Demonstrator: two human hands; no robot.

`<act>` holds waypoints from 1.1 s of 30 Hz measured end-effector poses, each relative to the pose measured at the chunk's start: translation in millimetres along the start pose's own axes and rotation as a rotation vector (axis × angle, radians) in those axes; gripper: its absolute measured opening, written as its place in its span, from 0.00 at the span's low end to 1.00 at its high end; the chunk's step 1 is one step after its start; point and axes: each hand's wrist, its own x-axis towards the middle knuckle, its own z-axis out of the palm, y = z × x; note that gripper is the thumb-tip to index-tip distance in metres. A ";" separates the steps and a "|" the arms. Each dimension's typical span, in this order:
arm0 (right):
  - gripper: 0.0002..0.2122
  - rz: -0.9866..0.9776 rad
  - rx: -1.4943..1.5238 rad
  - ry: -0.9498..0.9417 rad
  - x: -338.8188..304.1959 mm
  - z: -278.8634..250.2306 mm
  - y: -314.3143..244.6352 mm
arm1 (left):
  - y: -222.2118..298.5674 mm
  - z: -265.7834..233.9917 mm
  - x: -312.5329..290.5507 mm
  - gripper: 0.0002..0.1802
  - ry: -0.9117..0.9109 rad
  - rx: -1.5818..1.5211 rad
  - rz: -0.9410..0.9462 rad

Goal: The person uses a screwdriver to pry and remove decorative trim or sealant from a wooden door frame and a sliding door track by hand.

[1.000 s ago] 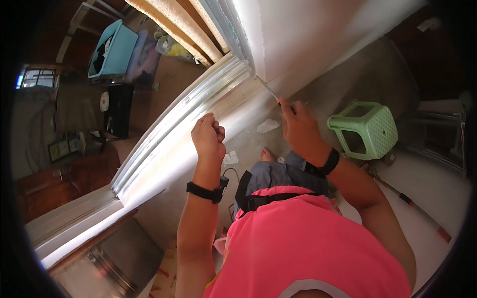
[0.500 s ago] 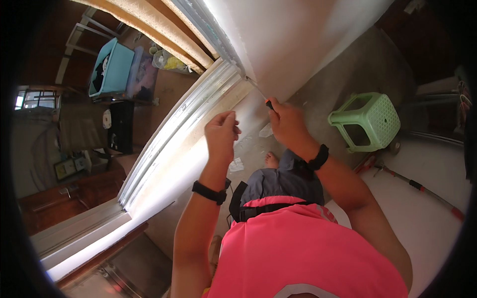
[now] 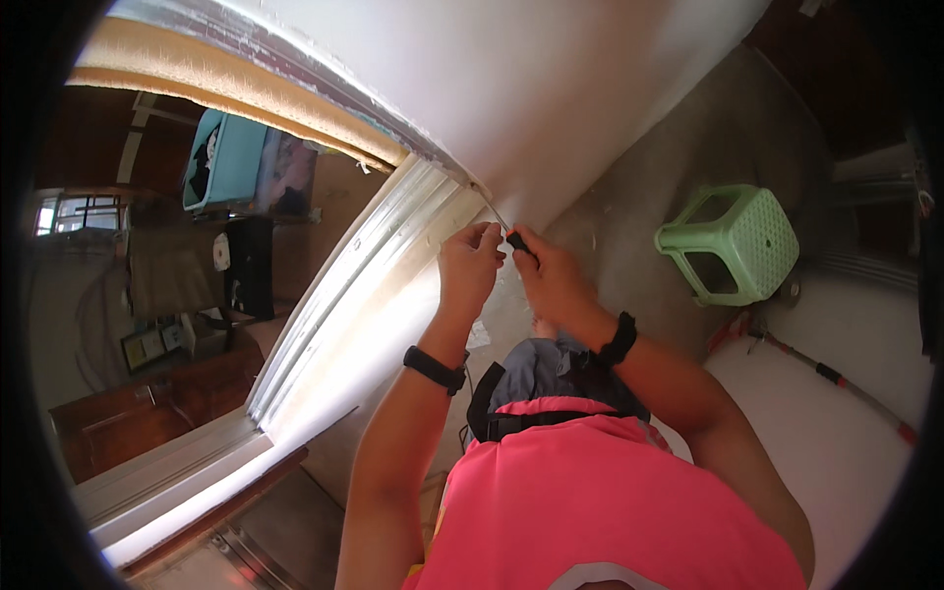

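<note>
A broad white wall (image 3: 590,88) slants across the top of your view. Below it, your bright pink shirt (image 3: 610,501) fills the lower middle. A pale metal sliding track (image 3: 344,265), brightly lit along its near side, curves from the lower left up to the wall. A gold curtain (image 3: 226,69) hangs at upper left. Your grey trousers (image 3: 551,372) show just beyond the shirt. To your right, a light green plastic stool (image 3: 739,246) lies tipped on its side, and near it a thin pole (image 3: 836,379) with red and black sections. Past the track, at left, sits a teal bin (image 3: 231,162) with dark and white contents.

Your two hands are close together in the centre. Your right hand (image 3: 551,280) is clamped around the black-and-orange handle of a screwdriver (image 3: 518,240), whose thin shaft points up and left to the corner where track and wall meet. Your left hand (image 3: 470,264) is just beside it, fingers curled; you cannot tell whether they pinch anything.
</note>
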 end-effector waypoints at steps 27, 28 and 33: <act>0.24 0.021 0.149 0.027 -51.1 117.7 -10.5 | -35.7 -66.1 -15.2 0.14 0.048 0.321 0.114; 0.24 0.022 0.146 0.035 -55.8 123.5 -12.0 | -39.6 -72.8 -18.4 0.14 0.041 0.320 0.118; 0.18 -0.048 0.025 -0.046 -69.8 129.5 -19.7 | -56.1 -97.9 -37.5 0.15 0.103 0.339 0.118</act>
